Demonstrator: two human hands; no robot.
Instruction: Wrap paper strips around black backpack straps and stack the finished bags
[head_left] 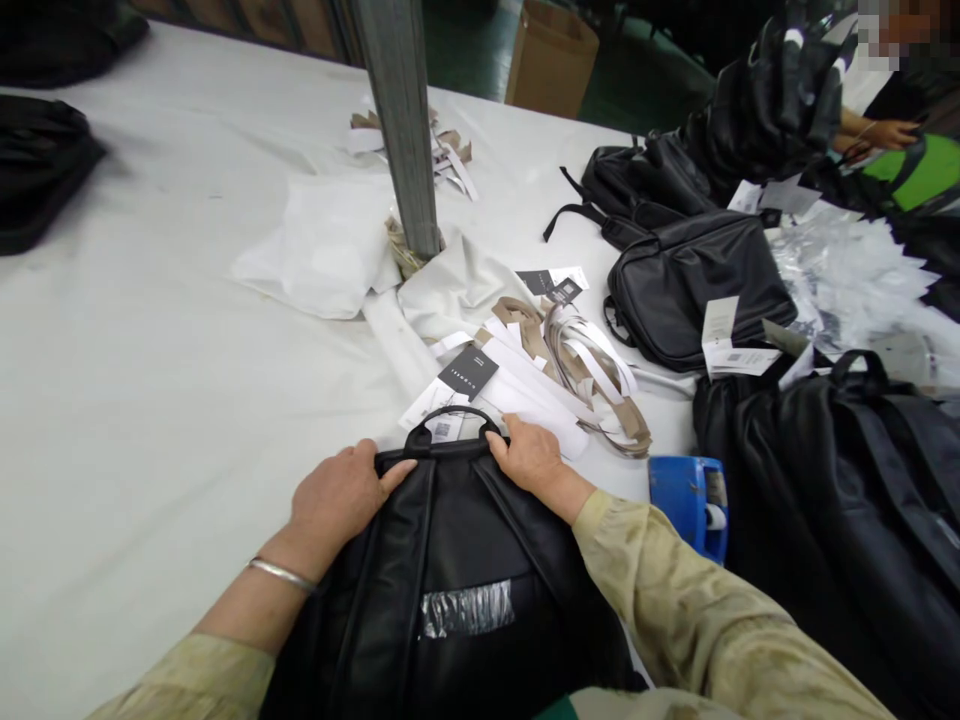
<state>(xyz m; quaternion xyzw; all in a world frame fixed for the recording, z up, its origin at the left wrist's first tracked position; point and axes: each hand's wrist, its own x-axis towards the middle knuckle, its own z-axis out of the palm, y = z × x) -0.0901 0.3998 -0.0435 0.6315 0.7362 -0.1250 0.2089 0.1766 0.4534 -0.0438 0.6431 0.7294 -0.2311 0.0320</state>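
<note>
**Black backpack held flat at its top edge, both hands on it**

The black backpack [457,590] lies flat on the white table [150,400] directly in front of the person, back panel up. Its long axis runs from 6 o'clock to 12 o'clock, with the carry loop [452,415] at the far end. A strip of clear film [466,608] sits across the panel near the middle.

The left hand [341,495] lies on the top left corner, at about 10 o'clock from the panel's centre, palm down and fingers spread over the edge; it presses rather than grips (a metal bangle rides on that wrist). The right hand [534,462] grasps the top right corner at about 1 o'clock, fingers curled over the seam. Both hands touch the bag and stand equally near the loop, which lies between them.

Just beyond the loop, at 12 o'clock, lie hang tags [469,372] and tan-and-white paper strips [585,370]. A blue tape dispenser [686,500] stands near the bag at 3 o'clock. More black bags [697,285] lie at 2 o'clock, well apart. A grey metal post [401,120] rises at 12 o'clock. Another person's hand [892,132] shows at the far right.
</note>
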